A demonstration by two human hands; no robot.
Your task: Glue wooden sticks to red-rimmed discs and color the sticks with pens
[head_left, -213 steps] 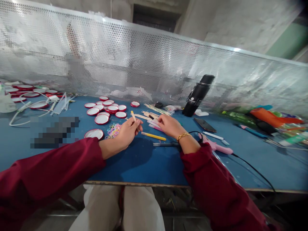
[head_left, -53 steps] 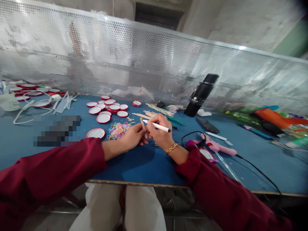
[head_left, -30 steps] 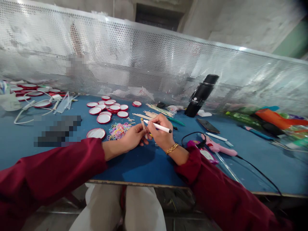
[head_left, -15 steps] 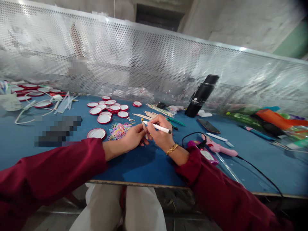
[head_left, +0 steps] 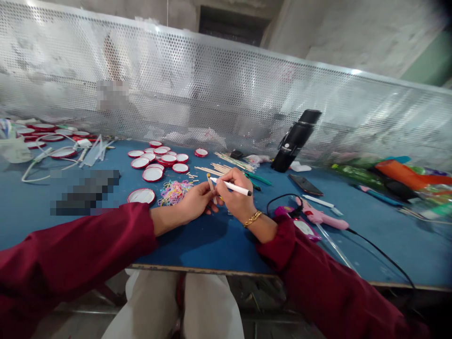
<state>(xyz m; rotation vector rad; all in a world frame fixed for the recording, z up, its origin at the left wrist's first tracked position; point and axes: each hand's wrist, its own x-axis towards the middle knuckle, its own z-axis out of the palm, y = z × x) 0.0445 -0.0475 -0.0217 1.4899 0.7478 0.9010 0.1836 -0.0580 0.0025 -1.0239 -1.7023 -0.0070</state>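
Note:
Between the fingertips of my left hand [head_left: 193, 203] is a thin wooden stick [head_left: 211, 183], held slanting upright, its top end yellowish. My right hand [head_left: 236, 193] grips a white marker [head_left: 236, 187] with a black end, its other end pointing at the upper part of the stick. My fingers hide the stick's middle. Left of the hands lies a tangle of coloured rubber bands [head_left: 174, 192]. Just behind them is a bundle of wooden sticks [head_left: 221, 168], with a few short cut pieces [head_left: 192, 176] beside it.
Several red-rimmed lids [head_left: 153, 174] lie at the back left; one lid [head_left: 141, 196] is nearer. A black bottle [head_left: 295, 141] stands before the perforated metal screen [head_left: 226, 94]. To the right are a phone [head_left: 305, 184], a pink glue gun [head_left: 323, 217] and its black cord [head_left: 381, 256].

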